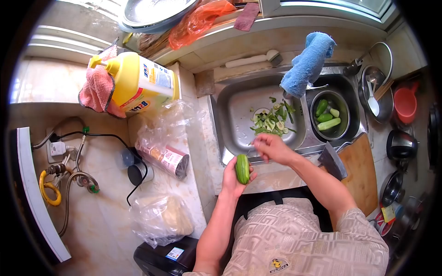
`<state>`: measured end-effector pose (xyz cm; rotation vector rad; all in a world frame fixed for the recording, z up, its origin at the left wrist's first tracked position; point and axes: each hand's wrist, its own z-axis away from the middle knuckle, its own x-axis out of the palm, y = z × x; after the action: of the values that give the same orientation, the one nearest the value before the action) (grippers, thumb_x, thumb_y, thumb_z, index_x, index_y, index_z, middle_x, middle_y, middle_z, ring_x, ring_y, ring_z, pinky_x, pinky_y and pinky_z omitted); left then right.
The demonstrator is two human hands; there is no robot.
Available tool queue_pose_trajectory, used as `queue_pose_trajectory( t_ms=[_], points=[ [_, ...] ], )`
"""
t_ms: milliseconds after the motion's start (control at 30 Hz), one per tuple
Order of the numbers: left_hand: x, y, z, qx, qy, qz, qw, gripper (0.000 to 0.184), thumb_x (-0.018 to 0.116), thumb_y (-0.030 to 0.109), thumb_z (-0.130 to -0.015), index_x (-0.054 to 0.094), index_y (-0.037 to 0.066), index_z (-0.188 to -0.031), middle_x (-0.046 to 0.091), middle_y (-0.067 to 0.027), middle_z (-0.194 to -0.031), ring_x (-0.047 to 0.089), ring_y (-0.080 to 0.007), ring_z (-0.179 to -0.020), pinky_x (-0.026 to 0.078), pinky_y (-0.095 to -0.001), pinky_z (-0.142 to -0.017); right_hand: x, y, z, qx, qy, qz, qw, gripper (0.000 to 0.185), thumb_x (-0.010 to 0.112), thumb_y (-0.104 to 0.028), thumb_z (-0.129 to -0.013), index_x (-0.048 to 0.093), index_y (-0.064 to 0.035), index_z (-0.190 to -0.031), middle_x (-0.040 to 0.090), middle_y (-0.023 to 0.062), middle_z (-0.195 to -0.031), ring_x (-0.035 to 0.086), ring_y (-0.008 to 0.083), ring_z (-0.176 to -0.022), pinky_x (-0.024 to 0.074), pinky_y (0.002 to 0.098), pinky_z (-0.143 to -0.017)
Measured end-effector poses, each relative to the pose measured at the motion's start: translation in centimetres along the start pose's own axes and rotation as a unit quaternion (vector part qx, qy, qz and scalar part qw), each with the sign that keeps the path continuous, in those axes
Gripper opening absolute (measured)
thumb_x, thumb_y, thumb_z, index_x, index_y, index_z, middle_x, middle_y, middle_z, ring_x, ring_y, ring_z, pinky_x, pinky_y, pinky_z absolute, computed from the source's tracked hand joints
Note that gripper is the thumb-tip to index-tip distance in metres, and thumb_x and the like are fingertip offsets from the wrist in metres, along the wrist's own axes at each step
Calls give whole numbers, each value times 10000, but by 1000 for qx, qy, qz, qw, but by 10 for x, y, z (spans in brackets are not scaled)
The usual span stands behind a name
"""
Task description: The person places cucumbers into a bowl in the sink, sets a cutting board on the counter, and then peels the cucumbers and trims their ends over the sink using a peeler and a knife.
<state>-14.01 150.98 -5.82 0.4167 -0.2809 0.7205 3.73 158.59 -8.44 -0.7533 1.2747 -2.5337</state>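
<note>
My left hand (235, 177) is wrapped round a green cucumber-like vegetable (242, 169), held upright at the sink's front edge. Just right of it, over the basin's front rim, my right hand (270, 148) has its fingers pinched together; what they hold, if anything, is too small to tell. Green peelings and cut pieces (271, 120) lie round the drain in the left basin (235, 108). In the right basin a metal bowl (344, 131) holds several green vegetables (328, 123), some of them peeled.
A cleaver (333, 161) lies beside a wooden cutting board (361, 175) on the right. A blue cloth (308, 64) hangs over the faucet. To the left stand a yellow detergent bottle (145, 83) and plastic-bagged packages (163, 158). Pans (377, 99) line the far right.
</note>
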Motion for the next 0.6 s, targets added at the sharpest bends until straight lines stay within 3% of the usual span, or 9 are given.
queue_pose_trajectory(
  t_ms=[67, 167, 200, 300, 400, 500, 600],
  points=[
    [6, 1, -2, 0, 25, -18, 1000, 376, 375, 455, -980, 582, 150, -1054, 603, -26, -846, 586, -159, -727, 447, -295, -542, 14, -5, 14, -7, -100, 25, 995, 216, 544, -232, -981, 587, -29, -921, 537, -9, -672, 505, 58, -552, 400, 232, -488],
    [-3, -5, -16, -18, -39, -49, 998, 358, 390, 468, -978, 589, 172, -953, 607, 9, -805, 576, -134, -682, 410, -268, -501, 27, 0, 18, -12, -135, 51, 989, 224, 552, -226, -976, 581, -16, -904, 560, -2, -700, 501, 60, -593, 420, 245, -526],
    [8, -6, -8, -18, -26, -37, 999, 340, 395, 461, -976, 574, 177, -919, 590, 27, -787, 537, -134, -634, 380, -269, -480, 29, 7, 14, -60, -118, 57, 990, 229, 553, -221, -976, 582, -6, -902, 581, 2, -732, 502, 65, -645, 440, 256, -575],
    [0, -6, -14, -23, -61, -4, 998, 336, 398, 449, -973, 561, 163, -908, 560, 20, -755, 484, -129, -588, 354, -266, -459, 26, 19, 6, -78, -101, 78, 989, 244, 550, -223, -978, 580, 3, -893, 596, 9, -753, 513, 77, -679, 446, 264, -612],
    [-3, -3, -12, -38, -31, -23, 999, 328, 404, 436, -967, 550, 145, -930, 536, -9, -747, 449, -141, -567, 345, -260, -448, 27, 17, 3, -47, -85, 80, 992, 258, 567, -232, -960, 586, 7, -865, 597, 25, -740, 515, 94, -667, 446, 283, -607],
    [-16, -4, -11, -49, -41, -24, 998, 346, 404, 441, -963, 540, 123, -971, 532, -51, -763, 454, -160, -571, 339, -254, -442, 24, 23, -10, -47, -7, 140, 989, 256, 580, -233, -926, 595, 6, -836, 597, 64, -716, 525, 129, -652, 448, 324, -604],
    [-19, -9, 7, -79, -104, -25, 991, 394, 384, 455, -963, 546, 110, -1062, 531, -73, -774, 450, -173, -571, 341, -264, -447, -15, 66, -52, -80, 155, 225, 959, 180, 577, -190, -897, 579, -18, -846, 520, 30, -628, 497, 141, -605, 424, 335, -564]
  ],
)
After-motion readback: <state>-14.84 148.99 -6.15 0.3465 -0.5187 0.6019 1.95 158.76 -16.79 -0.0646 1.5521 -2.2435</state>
